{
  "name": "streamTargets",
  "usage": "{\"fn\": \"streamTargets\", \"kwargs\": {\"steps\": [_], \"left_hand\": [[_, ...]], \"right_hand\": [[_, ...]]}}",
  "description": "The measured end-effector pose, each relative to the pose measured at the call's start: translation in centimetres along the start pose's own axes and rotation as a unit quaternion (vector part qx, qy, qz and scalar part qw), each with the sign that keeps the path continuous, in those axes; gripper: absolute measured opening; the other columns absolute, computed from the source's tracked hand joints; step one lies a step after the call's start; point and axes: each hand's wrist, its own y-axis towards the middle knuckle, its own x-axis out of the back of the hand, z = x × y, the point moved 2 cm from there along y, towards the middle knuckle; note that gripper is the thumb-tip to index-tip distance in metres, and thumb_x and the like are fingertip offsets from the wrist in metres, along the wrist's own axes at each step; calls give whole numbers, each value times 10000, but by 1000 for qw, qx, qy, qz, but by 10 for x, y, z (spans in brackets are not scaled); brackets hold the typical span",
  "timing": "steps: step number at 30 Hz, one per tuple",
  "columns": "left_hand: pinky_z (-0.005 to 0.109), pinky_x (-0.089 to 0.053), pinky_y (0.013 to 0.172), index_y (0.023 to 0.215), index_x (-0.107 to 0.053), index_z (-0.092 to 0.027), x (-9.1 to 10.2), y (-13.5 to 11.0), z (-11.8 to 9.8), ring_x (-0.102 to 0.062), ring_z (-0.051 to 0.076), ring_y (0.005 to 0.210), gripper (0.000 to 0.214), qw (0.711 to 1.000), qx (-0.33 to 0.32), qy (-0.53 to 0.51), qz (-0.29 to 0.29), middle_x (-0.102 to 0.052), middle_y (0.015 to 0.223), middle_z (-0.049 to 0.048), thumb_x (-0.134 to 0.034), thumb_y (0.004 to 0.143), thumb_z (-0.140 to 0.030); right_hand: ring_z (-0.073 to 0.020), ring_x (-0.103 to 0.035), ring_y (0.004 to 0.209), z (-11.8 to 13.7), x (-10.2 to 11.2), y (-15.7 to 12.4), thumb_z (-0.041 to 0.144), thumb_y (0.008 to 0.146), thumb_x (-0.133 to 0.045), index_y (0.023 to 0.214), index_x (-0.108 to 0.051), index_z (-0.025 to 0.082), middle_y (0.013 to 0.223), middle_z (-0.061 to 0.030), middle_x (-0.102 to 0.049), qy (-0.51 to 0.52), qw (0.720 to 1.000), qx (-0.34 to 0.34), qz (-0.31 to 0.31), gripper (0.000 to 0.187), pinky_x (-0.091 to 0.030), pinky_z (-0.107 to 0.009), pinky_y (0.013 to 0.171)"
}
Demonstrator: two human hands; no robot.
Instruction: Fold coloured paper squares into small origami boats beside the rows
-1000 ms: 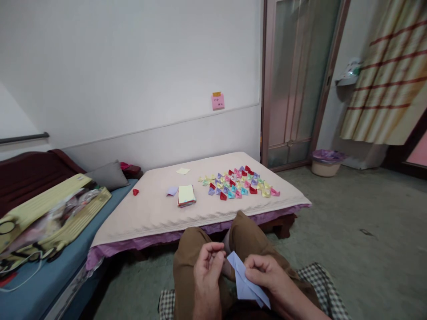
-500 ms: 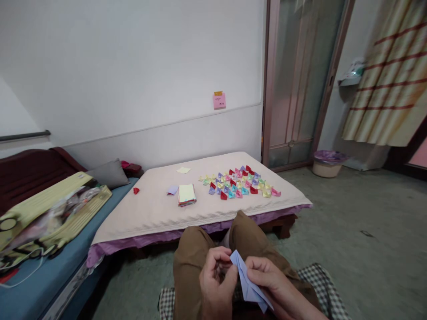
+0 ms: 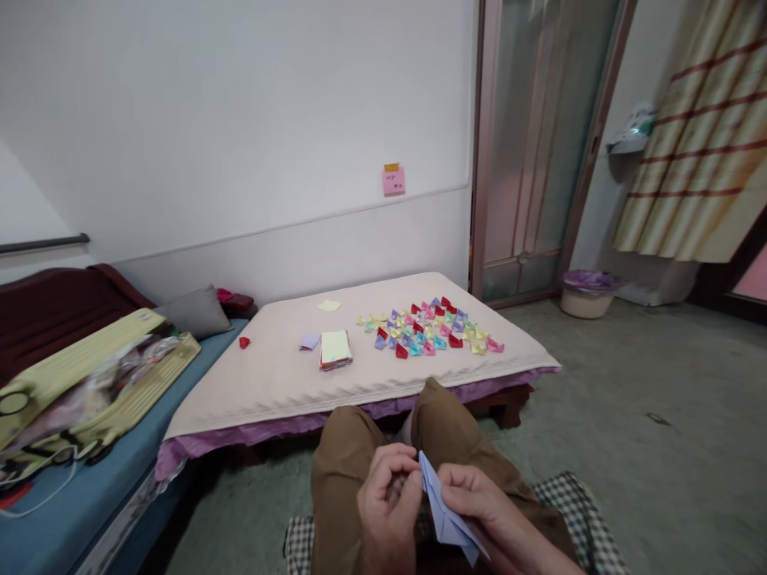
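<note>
A folded pale blue sheet of paper point(image 3: 444, 515) stands on edge over my lap, held between both hands. My right hand point(image 3: 482, 511) pinches its right side with thumb and fingers closed. My left hand point(image 3: 388, 503) is curled against its upper left edge, fingertips pressed to the fold. On the low table point(image 3: 264, 383) ahead lie several small folded paper pieces in many colours point(image 3: 431, 329) and a stack of coloured paper squares point(image 3: 335, 350).
A lone red folded piece point(image 3: 244, 343), a purple sheet point(image 3: 310, 342) and a yellow sheet point(image 3: 329, 305) lie on the table. A blue couch with a yellow bag point(image 3: 89, 383) is at left. A bin point(image 3: 586, 291) stands by the glass door.
My left hand has closed in from apart onto the paper's left edge. The paper has turned more upright and narrower between the hands.
</note>
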Motion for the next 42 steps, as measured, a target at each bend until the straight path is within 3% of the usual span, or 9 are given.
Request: {"fn": "streamTargets", "kwargs": {"steps": [7,12,18,23,30,38,42], "left_hand": [[210,-432,568,664,-639,-156,-1,7,11,-564,123,612,168,978,150,-147,-11,-639,710,33,-763,560,-198],[205,-396,527,686,-663,-138,-1,9,9,-507,102,530,163,971,194,-131,51,-595,602,9,-748,600,-246],[219,-403,559,565,-658,-141,1,11,-4,-523,132,607,131,984,144,-32,98,-604,674,29,-670,668,-222],[235,-414,582,542,-654,-143,1,13,-4,-535,147,618,163,982,146,-14,118,-620,682,43,-664,664,-251],[243,-410,579,487,-605,-168,5,13,-4,-563,180,660,150,990,56,97,80,-636,720,61,-609,636,-149],[247,-402,601,598,-681,-160,4,12,-10,-561,174,665,199,982,118,76,126,-662,763,56,-562,739,-233],[261,-410,646,536,-651,-159,4,13,-5,-579,193,704,183,985,104,77,118,-665,749,69,-572,695,-205]], "right_hand": [[-55,-414,407,-3,2,0,327,555,-829,573,-563,122,478,24,-544,-5,1000,-8,5,337,-296,-163,423],[-51,-409,402,-3,3,-1,353,549,-833,572,-550,128,467,38,-526,-17,1000,-11,5,362,-297,-163,430],[-53,-410,417,-3,4,-2,340,537,-837,579,-555,127,487,34,-531,-12,1000,-16,13,356,-291,-167,433],[-56,-413,418,-5,7,-2,335,546,-831,579,-557,128,490,40,-518,-14,1000,-19,10,344,-278,-166,427],[-57,-406,406,-5,8,0,311,538,-829,567,-572,119,472,26,-538,-3,999,-31,13,322,-267,-167,420],[-65,-436,405,-9,11,3,294,527,-834,579,-577,114,482,17,-559,-1,999,-36,15,318,-283,-171,422],[-75,-471,408,-12,14,5,311,540,-831,587,-571,120,487,15,-570,-15,999,-35,14,326,-303,-171,424]]}}
